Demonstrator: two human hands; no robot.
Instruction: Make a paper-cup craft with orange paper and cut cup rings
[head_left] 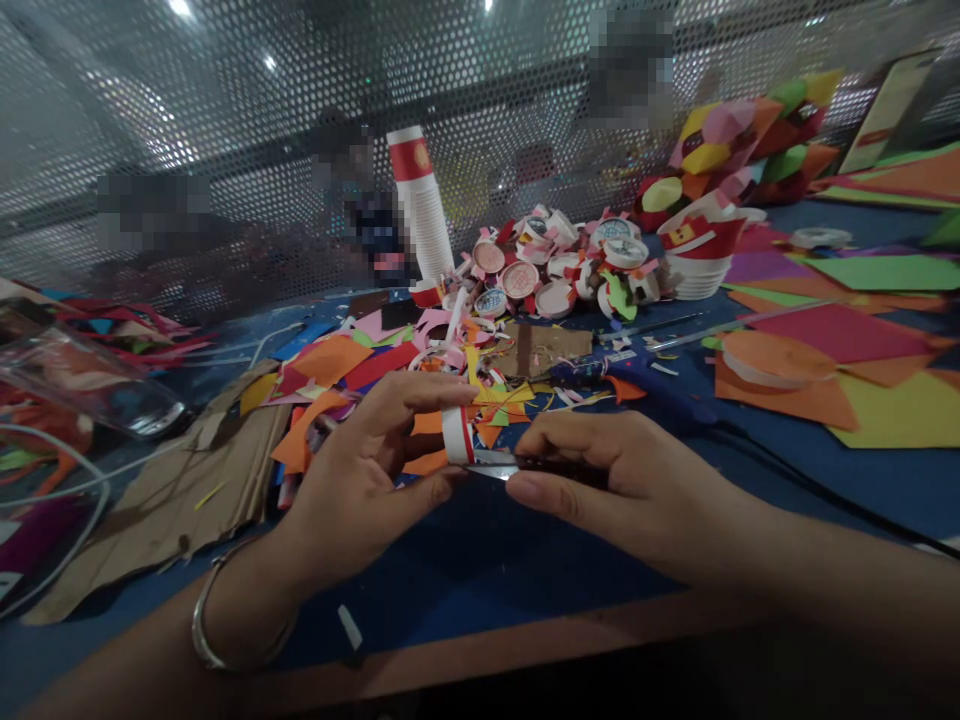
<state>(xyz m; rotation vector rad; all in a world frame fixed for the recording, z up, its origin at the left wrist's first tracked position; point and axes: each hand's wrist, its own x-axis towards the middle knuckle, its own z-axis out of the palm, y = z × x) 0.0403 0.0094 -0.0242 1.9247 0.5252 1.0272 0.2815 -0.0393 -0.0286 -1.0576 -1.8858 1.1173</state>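
Between the fingers and thumb of my left hand [367, 470] is a cut piece of paper cup [456, 436], white with a red edge. My right hand [600, 470] is closed around a pair of scissors [493, 466], whose handles are mostly hidden by the fingers. The metal blades point left and meet the lower red edge of the cup piece, close to my left thumb tip. Behind both hands lies a heap of coloured paper scraps [360, 365].
Behind the scraps are a tall stack of paper cups [429, 215] and a pile of cut cup bottoms [519, 280]. A blue glue gun [660, 385] with a black cord lies right. Cardboard [217, 490] and a clear container [112, 385] are left; coloured paper sheets [892, 405] lie far right.
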